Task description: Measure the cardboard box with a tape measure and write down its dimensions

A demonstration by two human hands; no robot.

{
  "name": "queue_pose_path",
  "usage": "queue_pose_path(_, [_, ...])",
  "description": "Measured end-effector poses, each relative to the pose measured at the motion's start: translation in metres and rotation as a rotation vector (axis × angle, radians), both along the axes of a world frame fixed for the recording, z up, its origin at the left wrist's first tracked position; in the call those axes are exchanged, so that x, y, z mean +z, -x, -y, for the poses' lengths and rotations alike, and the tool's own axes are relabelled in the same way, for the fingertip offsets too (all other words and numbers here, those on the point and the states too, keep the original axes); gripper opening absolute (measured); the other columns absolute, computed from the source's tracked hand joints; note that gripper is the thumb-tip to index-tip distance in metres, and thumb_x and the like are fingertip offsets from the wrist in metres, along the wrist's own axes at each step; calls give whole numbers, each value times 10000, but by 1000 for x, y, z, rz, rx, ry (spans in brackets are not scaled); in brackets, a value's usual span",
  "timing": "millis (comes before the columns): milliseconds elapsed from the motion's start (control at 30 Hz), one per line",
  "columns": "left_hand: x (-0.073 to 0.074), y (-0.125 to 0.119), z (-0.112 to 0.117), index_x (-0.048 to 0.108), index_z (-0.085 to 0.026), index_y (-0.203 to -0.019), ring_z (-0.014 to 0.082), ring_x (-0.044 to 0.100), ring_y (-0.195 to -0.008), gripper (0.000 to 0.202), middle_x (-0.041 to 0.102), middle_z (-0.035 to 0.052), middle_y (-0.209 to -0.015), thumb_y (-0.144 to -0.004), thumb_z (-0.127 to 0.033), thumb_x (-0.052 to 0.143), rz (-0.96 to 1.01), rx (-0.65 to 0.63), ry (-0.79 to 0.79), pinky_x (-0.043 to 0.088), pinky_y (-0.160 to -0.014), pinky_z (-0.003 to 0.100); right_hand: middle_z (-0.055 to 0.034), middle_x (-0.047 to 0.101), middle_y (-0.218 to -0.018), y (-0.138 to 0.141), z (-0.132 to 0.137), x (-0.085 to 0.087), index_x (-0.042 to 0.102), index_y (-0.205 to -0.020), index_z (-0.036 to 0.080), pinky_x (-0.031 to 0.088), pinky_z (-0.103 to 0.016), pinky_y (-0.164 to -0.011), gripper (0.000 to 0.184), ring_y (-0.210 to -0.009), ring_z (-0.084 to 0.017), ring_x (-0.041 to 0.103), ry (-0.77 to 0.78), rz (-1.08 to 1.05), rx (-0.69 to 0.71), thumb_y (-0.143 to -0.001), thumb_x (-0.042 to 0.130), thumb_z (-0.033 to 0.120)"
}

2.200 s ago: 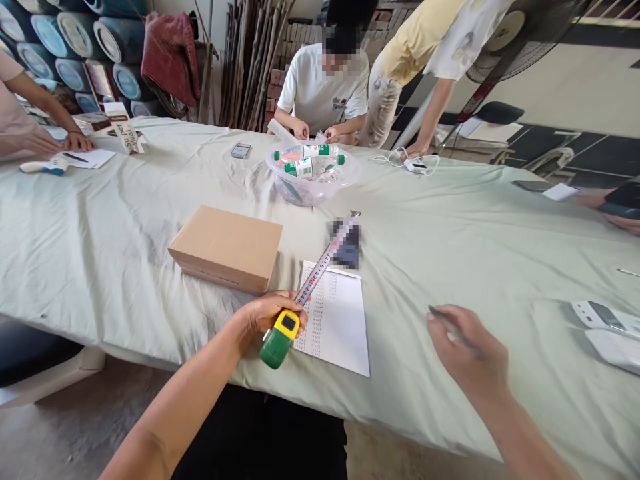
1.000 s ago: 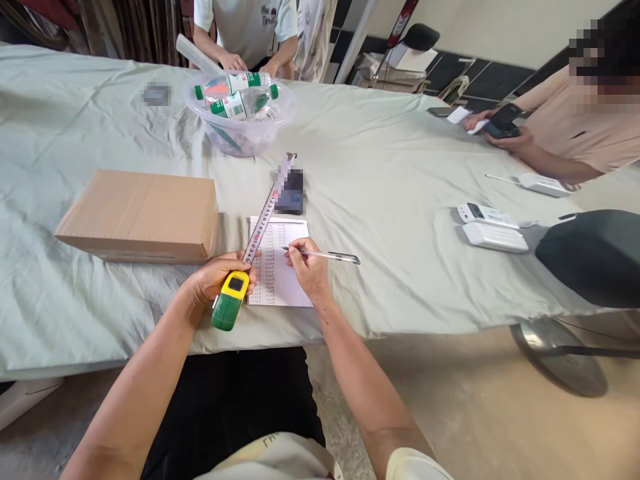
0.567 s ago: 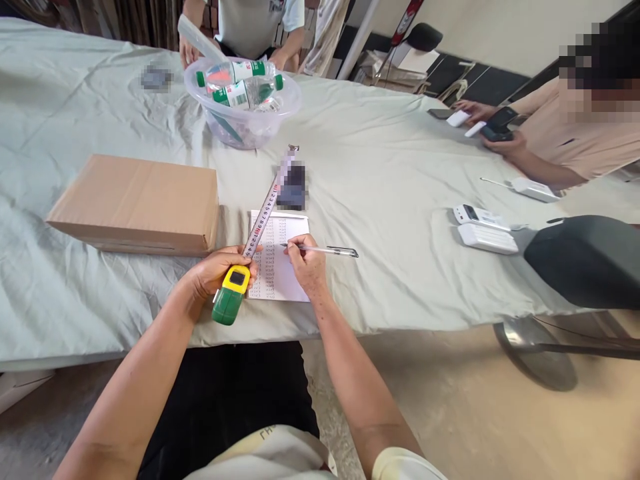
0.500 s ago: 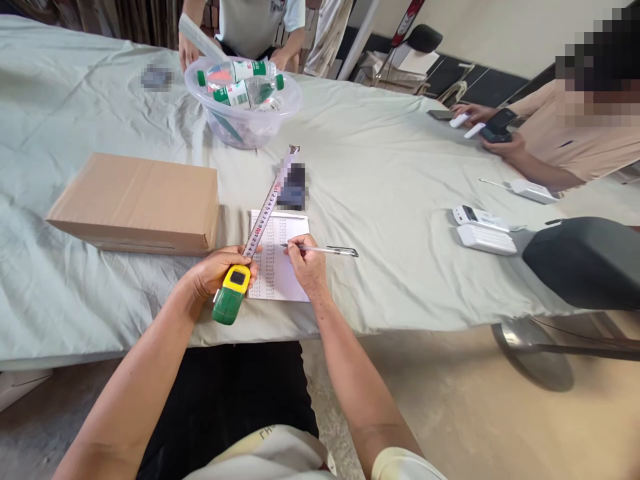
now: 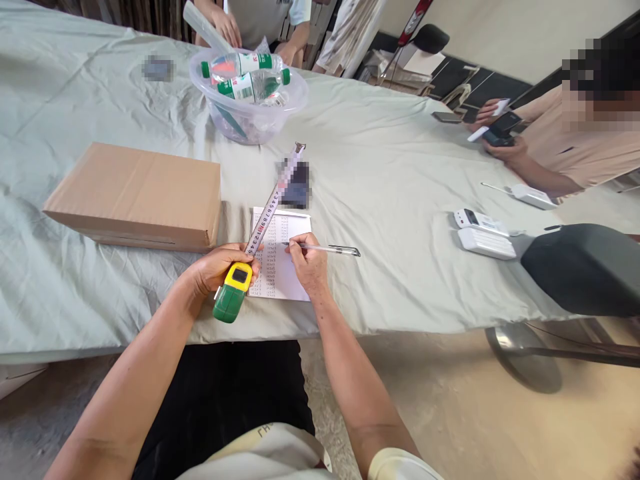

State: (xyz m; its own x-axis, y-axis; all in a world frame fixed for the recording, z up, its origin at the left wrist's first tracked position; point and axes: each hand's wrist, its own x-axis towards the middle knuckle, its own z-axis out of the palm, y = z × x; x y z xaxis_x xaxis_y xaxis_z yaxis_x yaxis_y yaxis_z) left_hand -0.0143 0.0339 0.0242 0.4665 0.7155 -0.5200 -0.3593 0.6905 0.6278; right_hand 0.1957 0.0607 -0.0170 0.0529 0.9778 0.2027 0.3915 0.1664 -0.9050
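My left hand is closed on a green and yellow tape measure, its fingers at the mouth where the blade comes out. The pulled-out blade slants away over a notepad and past a blurred dark item. Columns of handwritten figures cover part of the page. In my right hand a clear-barrelled pen is pinched, its tip at the paper by the right column. Left of the notepad lies a closed cardboard box.
A clear plastic basin with several bottles stands at the back, a person behind it. At right, another person handles a dark device near white devices and a black stool seat.
The view has shifted slightly. Both my hands keep their grip, with the pen tip still at the page. The person at right has raised a white piece in one hand.
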Motion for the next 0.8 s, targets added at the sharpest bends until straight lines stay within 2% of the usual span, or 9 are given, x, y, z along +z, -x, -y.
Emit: queue_pose_path(800, [7,-2,1,594,-151,-840,157,587,-562,58,616,47,-654,-819,-99,578,-14,11,12,521,-550,272,-2,633,-708,-1,0,-3,538,-795,232,460,-305,-659,154,-660,-173,602,-33,62,-14,-859,520,371])
